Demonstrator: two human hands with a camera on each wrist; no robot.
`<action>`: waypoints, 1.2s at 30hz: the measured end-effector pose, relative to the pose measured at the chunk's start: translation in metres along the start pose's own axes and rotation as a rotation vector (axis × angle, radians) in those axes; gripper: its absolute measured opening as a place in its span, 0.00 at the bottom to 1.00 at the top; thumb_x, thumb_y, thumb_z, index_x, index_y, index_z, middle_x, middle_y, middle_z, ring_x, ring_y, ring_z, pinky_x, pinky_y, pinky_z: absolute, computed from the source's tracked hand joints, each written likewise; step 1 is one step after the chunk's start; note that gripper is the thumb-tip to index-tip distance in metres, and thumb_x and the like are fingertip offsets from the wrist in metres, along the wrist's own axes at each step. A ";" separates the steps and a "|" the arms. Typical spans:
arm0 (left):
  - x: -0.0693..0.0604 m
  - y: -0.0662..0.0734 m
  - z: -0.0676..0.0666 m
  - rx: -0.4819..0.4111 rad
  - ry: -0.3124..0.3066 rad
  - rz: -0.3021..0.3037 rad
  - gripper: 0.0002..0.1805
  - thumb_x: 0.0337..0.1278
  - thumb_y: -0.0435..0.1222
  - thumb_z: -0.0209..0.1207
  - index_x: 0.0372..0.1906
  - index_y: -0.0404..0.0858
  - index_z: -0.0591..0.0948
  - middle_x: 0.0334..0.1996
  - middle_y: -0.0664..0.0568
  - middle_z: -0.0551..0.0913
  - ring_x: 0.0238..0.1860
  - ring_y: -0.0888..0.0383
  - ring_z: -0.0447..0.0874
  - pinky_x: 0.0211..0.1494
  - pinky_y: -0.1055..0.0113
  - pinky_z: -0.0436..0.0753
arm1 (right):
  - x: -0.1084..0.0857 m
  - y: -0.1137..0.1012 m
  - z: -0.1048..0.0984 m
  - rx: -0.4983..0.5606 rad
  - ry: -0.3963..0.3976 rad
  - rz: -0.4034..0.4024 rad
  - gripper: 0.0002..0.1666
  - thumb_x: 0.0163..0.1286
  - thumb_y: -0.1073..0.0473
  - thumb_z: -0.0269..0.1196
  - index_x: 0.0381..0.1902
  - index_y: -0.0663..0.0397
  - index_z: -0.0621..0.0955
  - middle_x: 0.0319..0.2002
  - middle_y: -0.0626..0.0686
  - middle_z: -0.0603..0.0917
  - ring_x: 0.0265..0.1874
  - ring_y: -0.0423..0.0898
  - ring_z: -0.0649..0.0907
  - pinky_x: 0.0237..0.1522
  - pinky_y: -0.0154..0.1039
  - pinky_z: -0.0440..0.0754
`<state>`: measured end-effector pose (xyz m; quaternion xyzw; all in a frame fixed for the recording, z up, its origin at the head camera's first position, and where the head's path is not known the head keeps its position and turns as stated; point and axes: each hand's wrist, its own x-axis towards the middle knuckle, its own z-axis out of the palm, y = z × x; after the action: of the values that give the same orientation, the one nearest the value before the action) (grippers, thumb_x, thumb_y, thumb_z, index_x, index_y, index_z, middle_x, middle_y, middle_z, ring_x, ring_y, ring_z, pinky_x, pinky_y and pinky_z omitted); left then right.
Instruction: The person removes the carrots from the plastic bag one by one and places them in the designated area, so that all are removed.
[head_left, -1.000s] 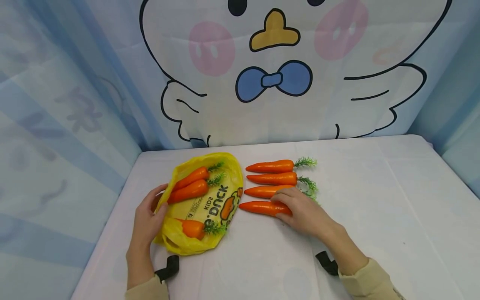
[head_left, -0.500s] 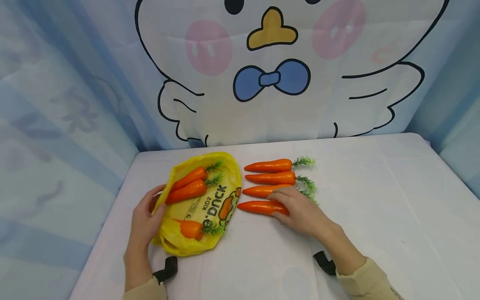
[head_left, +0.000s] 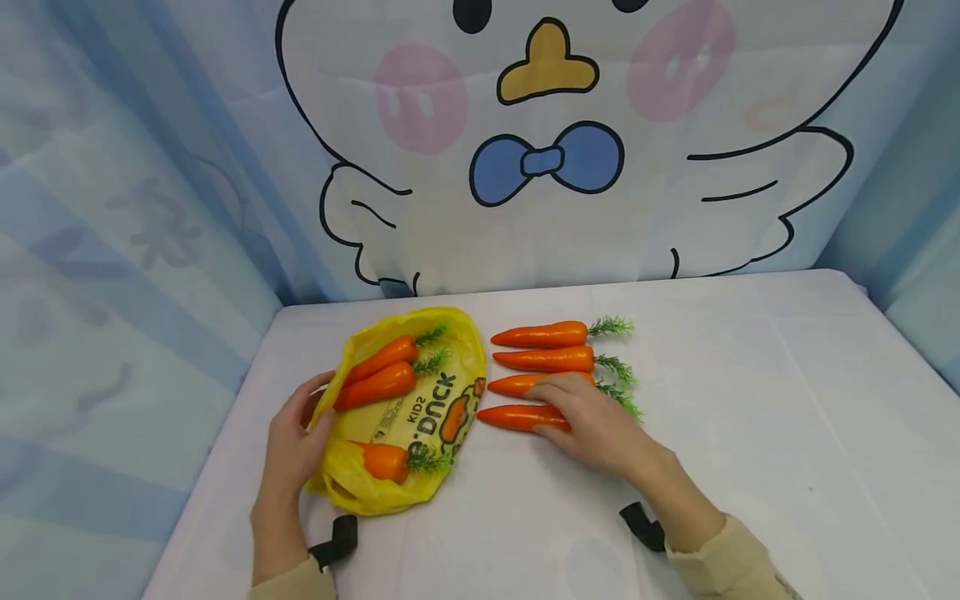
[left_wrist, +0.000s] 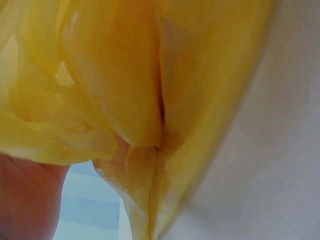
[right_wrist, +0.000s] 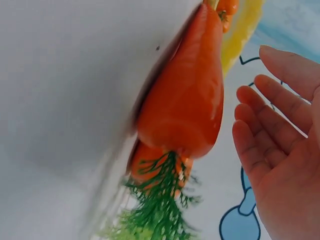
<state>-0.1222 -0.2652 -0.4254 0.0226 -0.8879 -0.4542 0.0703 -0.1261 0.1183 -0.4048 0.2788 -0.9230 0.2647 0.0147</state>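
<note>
Head view: the left hand [head_left: 292,442] grasps the near-left edge of a thin yellow plastic bag [head_left: 367,496], thumb over the rim and fingers behind it. The bag lies spread on the white tabletop [head_left: 757,400], its inner face printed with dark lettering, including DUCK, and an orange cartoon figure. Within it rest three glossy orange carrots with feathery green tops: an upper carrot [head_left: 386,357] and a middle carrot [head_left: 378,386] side by side, and a lower carrot [head_left: 384,462] partly covered by a fold. To the bag's right, four more lie in a row, tips toward it: the farthest carrot [head_left: 540,335], the second carrot [head_left: 543,359], the third carrot [head_left: 513,386] and the nearest carrot [head_left: 517,417]. Above the last two is the right hand [head_left: 588,425], hiding the nearest one's leaves.

Left wrist view: wrinkled, translucent yellow film fills most of the frame, with part of the hand at lower left; the fingertips are hidden there.

Right wrist view: the right grip is empty, fingers extended and slightly bent, a gap between them and a smooth, shiny, broad-shouldered carrot tapering upward, its dark green fronds hanging below. Another orange carrot shows behind it.
</note>
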 end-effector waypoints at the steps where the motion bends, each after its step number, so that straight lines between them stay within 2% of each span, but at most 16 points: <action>1: 0.000 0.000 0.000 -0.001 0.002 0.001 0.29 0.70 0.27 0.51 0.73 0.42 0.69 0.72 0.47 0.68 0.70 0.46 0.69 0.71 0.48 0.67 | 0.002 -0.002 0.000 0.007 -0.009 0.001 0.25 0.64 0.59 0.72 0.59 0.52 0.82 0.59 0.51 0.81 0.59 0.52 0.77 0.59 0.51 0.79; 8: 0.000 0.001 0.000 -0.005 0.003 0.005 0.29 0.70 0.26 0.51 0.74 0.42 0.68 0.72 0.46 0.68 0.70 0.46 0.68 0.71 0.48 0.68 | 0.017 -0.014 0.005 0.036 -0.023 -0.061 0.25 0.67 0.58 0.70 0.61 0.53 0.81 0.61 0.52 0.80 0.62 0.52 0.76 0.61 0.51 0.78; 15: 0.000 0.000 -0.001 0.006 0.006 0.018 0.29 0.70 0.26 0.50 0.73 0.41 0.68 0.72 0.45 0.68 0.70 0.45 0.69 0.70 0.47 0.67 | 0.035 -0.030 0.008 0.039 -0.035 -0.117 0.23 0.68 0.58 0.70 0.59 0.55 0.81 0.59 0.53 0.80 0.63 0.52 0.75 0.64 0.50 0.76; 23: 0.001 0.000 0.000 0.009 0.006 0.023 0.29 0.69 0.26 0.50 0.73 0.40 0.68 0.72 0.45 0.69 0.70 0.45 0.69 0.70 0.48 0.68 | 0.055 -0.049 0.017 0.064 -0.062 -0.177 0.25 0.67 0.59 0.70 0.61 0.57 0.80 0.61 0.54 0.79 0.63 0.52 0.76 0.66 0.48 0.74; 31: 0.001 -0.002 0.000 0.007 0.007 0.025 0.29 0.69 0.26 0.51 0.73 0.40 0.69 0.71 0.45 0.69 0.69 0.45 0.70 0.70 0.48 0.68 | 0.074 -0.068 0.026 0.085 -0.133 -0.172 0.27 0.69 0.57 0.68 0.64 0.56 0.78 0.64 0.53 0.77 0.65 0.50 0.73 0.67 0.44 0.72; 36: 0.001 -0.002 0.000 0.007 0.007 0.034 0.29 0.69 0.26 0.51 0.73 0.40 0.69 0.71 0.45 0.69 0.69 0.45 0.70 0.70 0.48 0.68 | 0.083 -0.078 0.032 0.080 -0.151 -0.200 0.28 0.70 0.56 0.68 0.65 0.55 0.77 0.64 0.52 0.77 0.65 0.50 0.73 0.68 0.43 0.70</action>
<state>-0.1227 -0.2667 -0.4270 0.0094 -0.8894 -0.4498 0.0809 -0.1516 0.0050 -0.3798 0.3890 -0.8778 0.2767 -0.0398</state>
